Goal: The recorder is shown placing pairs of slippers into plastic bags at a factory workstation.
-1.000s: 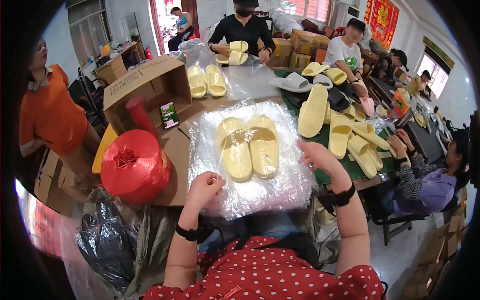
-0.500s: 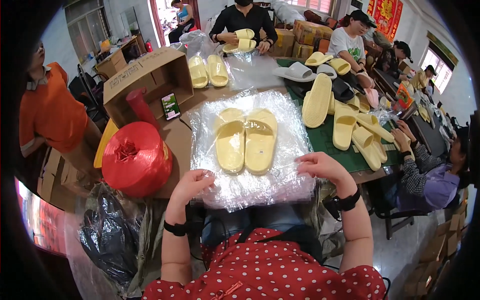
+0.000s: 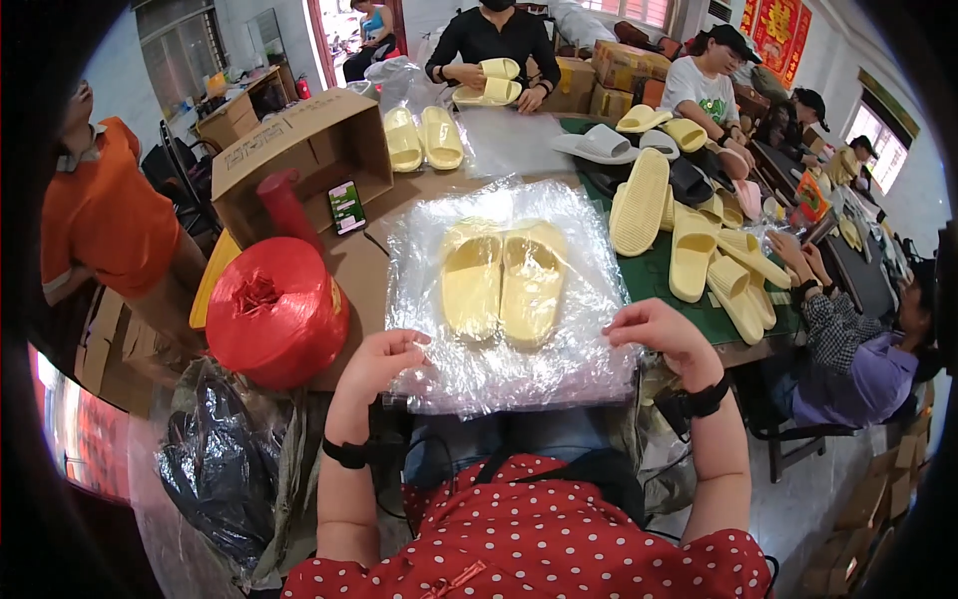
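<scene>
A pair of pale yellow slippers (image 3: 532, 290) lies side by side, toes away from me, on a stack of clear plastic bags (image 3: 414, 260) in front of me. Shiny clear film covers the slippers and blurs them. My left hand (image 3: 384, 361) is at the near left corner of the top bag, fingers pinched on its edge. At the near right side, my right hand (image 3: 659, 334) pinches the same bag between thumb and fingers. The thin film between my fingertips is hard to make out.
Left are a red twine roll (image 3: 274, 311), a phone (image 3: 346, 207) and an open carton (image 3: 299, 150). Right, loose slippers (image 3: 694, 250) pile on a green mat (image 3: 639, 268). Opposite, a person in black holds yellow slippers (image 3: 489, 90); another pair (image 3: 442, 138) lies nearby. Other people sit at right.
The film now lies over the whole slipper pair, which looked sharper before. Both hands stay at the bag's near corners, shifted only slightly. The view has moved a little.
</scene>
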Demonstrator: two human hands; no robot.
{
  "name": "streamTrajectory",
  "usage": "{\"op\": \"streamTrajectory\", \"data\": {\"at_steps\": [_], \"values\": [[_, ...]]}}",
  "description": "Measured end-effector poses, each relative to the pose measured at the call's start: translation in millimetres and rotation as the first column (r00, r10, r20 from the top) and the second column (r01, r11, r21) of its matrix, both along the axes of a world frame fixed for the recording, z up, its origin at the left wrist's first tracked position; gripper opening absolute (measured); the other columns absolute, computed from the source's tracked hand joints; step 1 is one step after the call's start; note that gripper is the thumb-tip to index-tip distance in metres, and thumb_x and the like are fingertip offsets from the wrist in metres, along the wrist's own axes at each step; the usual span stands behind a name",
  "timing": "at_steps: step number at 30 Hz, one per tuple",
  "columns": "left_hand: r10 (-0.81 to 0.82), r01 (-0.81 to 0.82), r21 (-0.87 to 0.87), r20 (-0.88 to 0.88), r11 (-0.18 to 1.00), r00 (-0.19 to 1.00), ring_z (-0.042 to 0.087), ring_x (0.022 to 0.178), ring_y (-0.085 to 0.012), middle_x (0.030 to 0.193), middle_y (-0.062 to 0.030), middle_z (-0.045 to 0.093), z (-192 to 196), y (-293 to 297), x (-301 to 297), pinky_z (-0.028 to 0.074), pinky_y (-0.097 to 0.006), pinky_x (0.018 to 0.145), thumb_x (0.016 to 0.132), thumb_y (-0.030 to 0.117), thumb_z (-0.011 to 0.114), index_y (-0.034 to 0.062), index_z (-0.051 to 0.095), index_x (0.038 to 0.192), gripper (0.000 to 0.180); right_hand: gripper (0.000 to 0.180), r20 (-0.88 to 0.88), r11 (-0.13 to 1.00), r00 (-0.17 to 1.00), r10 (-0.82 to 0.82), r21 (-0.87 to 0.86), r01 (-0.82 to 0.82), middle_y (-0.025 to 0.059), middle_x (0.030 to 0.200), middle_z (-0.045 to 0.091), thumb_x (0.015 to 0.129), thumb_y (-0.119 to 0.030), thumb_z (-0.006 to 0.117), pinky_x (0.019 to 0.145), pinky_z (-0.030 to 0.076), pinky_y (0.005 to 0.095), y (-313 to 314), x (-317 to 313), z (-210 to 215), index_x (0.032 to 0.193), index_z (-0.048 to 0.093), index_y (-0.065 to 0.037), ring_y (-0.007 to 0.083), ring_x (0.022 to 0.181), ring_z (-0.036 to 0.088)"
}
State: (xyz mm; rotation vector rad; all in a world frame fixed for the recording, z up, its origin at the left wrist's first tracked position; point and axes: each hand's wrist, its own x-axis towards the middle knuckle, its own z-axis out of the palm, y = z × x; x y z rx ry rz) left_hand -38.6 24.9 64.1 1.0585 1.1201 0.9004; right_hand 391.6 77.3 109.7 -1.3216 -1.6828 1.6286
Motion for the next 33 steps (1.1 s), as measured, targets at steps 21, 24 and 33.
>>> {"op": "streamTrajectory", "data": {"at_steps": [21, 24, 33], "values": [[0.333, 0.222, 0.679, -0.586, 0.7, 0.739, 0.059, 0.119, -0.0352, 0.114, -0.0161, 0.069, -32, -12, 15, 0.046, -0.045, 0.102, 0.086, 0.005, 0.064, 0.0032, 0.07, 0.105, 0.02, 0.019, 0.115, 0.725, 0.975, -0.191, 0.686, 0.061, 0.0154, 0.113, 0.065, 0.085, 0.004, 0.06, 0.096, 0.047, 0.0365, -9, 7, -84, 0.104, 0.062, 0.001, 0.029, 0.108, 0.062], [0.537, 0.161, 0.749, -0.59, 0.642, 0.603, 0.049, 0.131, -0.0379, 0.127, -0.0161, 0.062, 3, -15, 27, 0.04, -0.046, 0.109, 0.086, 0.008, 0.065, 0.0043, 0.067, 0.114, 0.028, 0.037, 0.064, 0.292, 0.862, -0.503, 0.951, 0.099, 0.0182, 0.131, 0.056, 0.083, 0.006, 0.057, 0.107, 0.039, 0.0458, -26, -39, -31, 0.118, 0.06, -0.003, 0.0386, 0.129, 0.048], [0.511, 0.431, 0.651, -0.758, 0.625, 0.405, 0.024, 0.145, -0.0406, 0.156, -0.0175, 0.032, -58, 33, 103, 0.024, -0.053, 0.117, 0.096, 0.029, 0.055, 0.0106, 0.046, 0.145, 0.053, 0.061, 0.426, 0.421, 0.797, -0.429, 0.874, -0.241, 0.0205, 0.153, 0.035, 0.093, -0.033, 0.06, 0.117, 0.024, 0.0524, -5, -147, -85, 0.144, 0.043, -0.003, 0.0396, 0.144, 0.027]]}}
